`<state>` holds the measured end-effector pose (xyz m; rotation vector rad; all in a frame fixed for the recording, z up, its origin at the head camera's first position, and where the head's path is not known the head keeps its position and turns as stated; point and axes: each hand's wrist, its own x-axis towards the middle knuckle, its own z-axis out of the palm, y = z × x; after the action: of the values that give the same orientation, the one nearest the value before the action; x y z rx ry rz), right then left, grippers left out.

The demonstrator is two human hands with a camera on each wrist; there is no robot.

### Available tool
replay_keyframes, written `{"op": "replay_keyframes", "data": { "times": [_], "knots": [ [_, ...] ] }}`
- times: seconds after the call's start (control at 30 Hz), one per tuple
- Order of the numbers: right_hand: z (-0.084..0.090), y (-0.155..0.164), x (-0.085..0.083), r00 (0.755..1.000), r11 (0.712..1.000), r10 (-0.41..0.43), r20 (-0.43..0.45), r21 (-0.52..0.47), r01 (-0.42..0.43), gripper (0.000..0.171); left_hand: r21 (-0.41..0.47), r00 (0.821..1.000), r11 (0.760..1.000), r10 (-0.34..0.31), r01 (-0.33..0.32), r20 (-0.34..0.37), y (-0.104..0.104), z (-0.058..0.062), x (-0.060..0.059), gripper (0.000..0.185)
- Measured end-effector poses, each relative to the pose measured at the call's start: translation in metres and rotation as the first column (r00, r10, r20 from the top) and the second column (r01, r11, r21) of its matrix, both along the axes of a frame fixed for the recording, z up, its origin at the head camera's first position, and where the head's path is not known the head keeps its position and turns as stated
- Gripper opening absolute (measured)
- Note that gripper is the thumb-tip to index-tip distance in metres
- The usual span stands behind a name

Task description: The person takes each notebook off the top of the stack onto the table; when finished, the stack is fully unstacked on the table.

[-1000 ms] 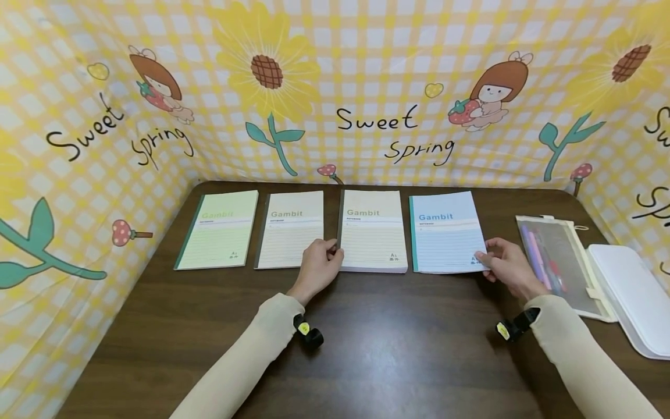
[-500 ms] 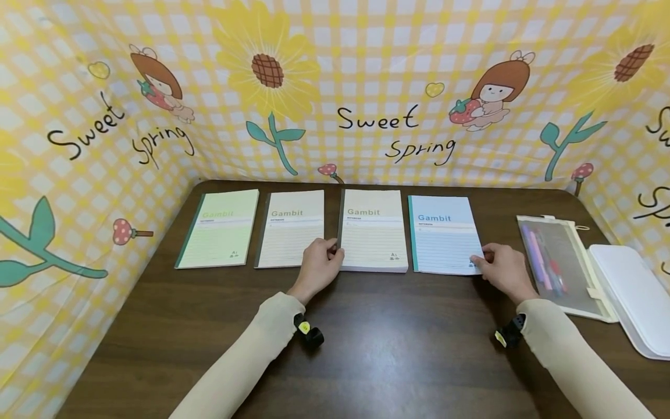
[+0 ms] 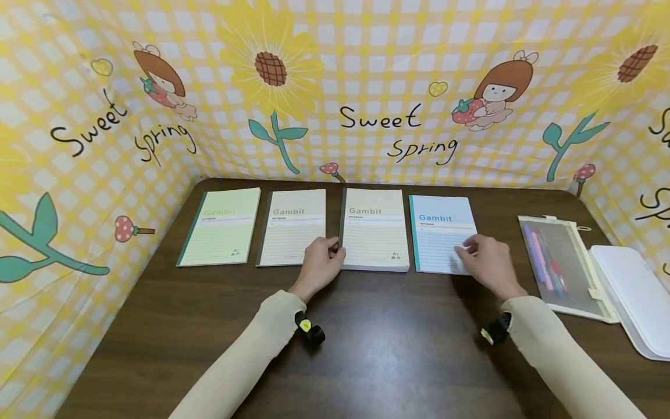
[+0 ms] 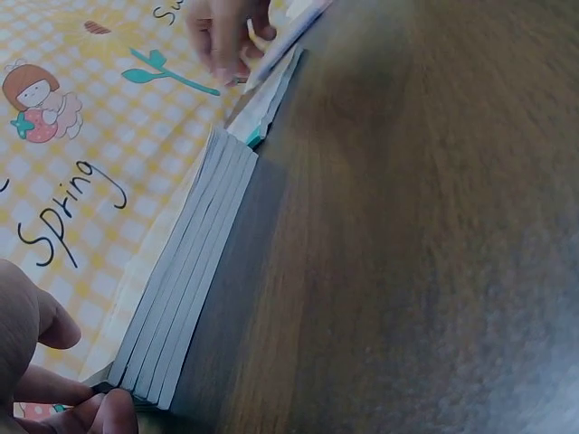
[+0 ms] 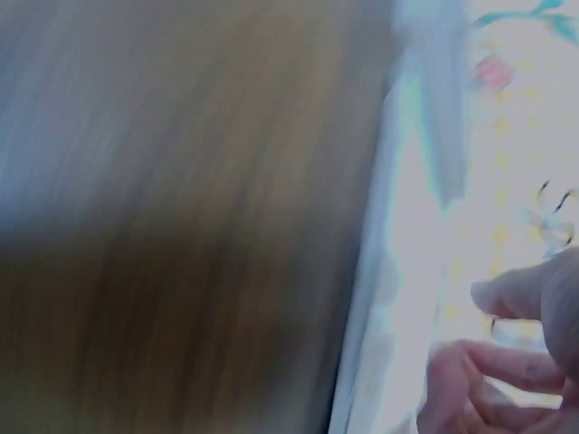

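Observation:
Four-sided "Gambit" notebooks lie in a row on the dark wooden table. A blue notebook with a teal spine is at the right of the row. My right hand hovers over its near right corner, thumb and fingers apart and loosely bent. My left hand pinches the near spine corner of the cream notebook stack; its several layers show edge-on in the left wrist view. Left of it lie a cream notebook with a dark spine and a green notebook.
At the right lies a mesh zip pouch with pens inside. A white rounded case lies beside it, partly against its edge. A yellow checked cloth printed with sunflowers hangs around the table's back and sides.
The right hand has let go of the blue notebook's near right corner and moved left over it. The notebook's cover now lies flatter and slightly shifted. The left hand has stayed in place.

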<state>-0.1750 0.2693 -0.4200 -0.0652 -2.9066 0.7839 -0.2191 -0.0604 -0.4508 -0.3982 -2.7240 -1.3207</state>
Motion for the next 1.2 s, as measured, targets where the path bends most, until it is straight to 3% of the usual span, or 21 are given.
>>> {"op": "replay_keyframes", "data": {
  "times": [0.1,0.27,0.47,0.63,0.9,0.97,1.1,1.2],
  "knots": [
    [-0.001,-0.029,-0.005,0.995,0.99,0.095,0.017,-0.105,-0.093,0.028,0.001,1.0,1.0,0.009,-0.009,0.014,0.0,0.001,0.001,0.02],
    [-0.01,-0.069,-0.007,0.975,0.961,0.192,0.112,-0.222,-0.163,0.038,0.021,0.998,1.0,0.004,-0.005,0.056,0.001,0.002,0.003,0.029],
    [-0.019,-0.086,-0.007,0.97,0.968,0.191,0.147,-0.193,-0.162,0.028,-0.001,0.998,1.0,0.019,-0.019,0.067,0.002,0.001,0.003,0.033],
    [-0.02,-0.088,-0.008,0.973,0.969,0.184,0.137,-0.194,-0.155,0.026,-0.038,0.994,0.996,0.082,-0.079,0.067,0.006,0.003,0.002,0.032],
    [-0.017,-0.089,-0.008,0.969,0.966,0.196,0.15,-0.199,-0.165,0.024,-0.064,0.985,0.984,0.165,-0.167,-0.044,0.015,0.009,0.002,0.02],
    [-0.016,-0.088,-0.009,0.97,0.965,0.196,0.144,-0.201,-0.165,0.024,-0.041,0.982,0.981,0.187,-0.188,-0.017,0.016,0.011,0.0,0.021],
    [-0.016,-0.087,-0.009,0.97,0.964,0.203,0.134,-0.201,-0.174,0.025,0.012,0.972,0.979,0.199,-0.202,0.124,0.015,0.016,-0.003,0.026],
    [-0.017,-0.086,-0.009,0.968,0.961,0.212,0.135,-0.207,-0.182,0.025,0.046,0.96,0.985,0.154,-0.169,0.233,0.013,0.02,-0.007,0.03]
  ]
}}
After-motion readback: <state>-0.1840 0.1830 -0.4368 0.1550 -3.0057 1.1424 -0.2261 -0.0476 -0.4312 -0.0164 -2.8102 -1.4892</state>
